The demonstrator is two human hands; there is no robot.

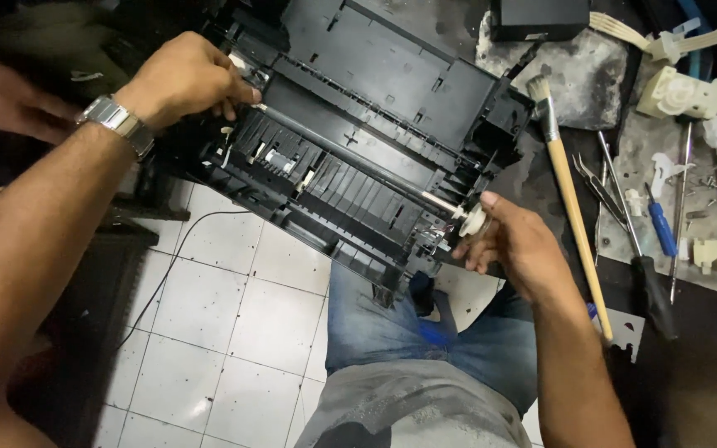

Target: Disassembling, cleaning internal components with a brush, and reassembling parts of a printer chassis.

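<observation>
Head view: the left hand (184, 79), a metal watch (118, 123) on its wrist, has its grip closed on the left end of a thin metal shaft (342, 158) that runs across the opened black printer chassis (375, 124). The chassis rests tilted above the person's knees and the white tiled floor (226, 332). The right hand (516, 245) pinches the white gear (475, 220) at the shaft's right end. Further right, a wooden-handled brush (570, 199), pliers (603, 191) and screwdrivers (653, 249) lie on the worktop (707, 348).

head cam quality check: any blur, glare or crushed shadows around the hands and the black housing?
Head view: sharp overall, left hand and right hand barely blurred; black printer housing loses detail in dark recesses, top-left corner nearly black; mild sheen on the white floor tiles and wristwatch; slight wide-angle stretch at the forearms.
</observation>
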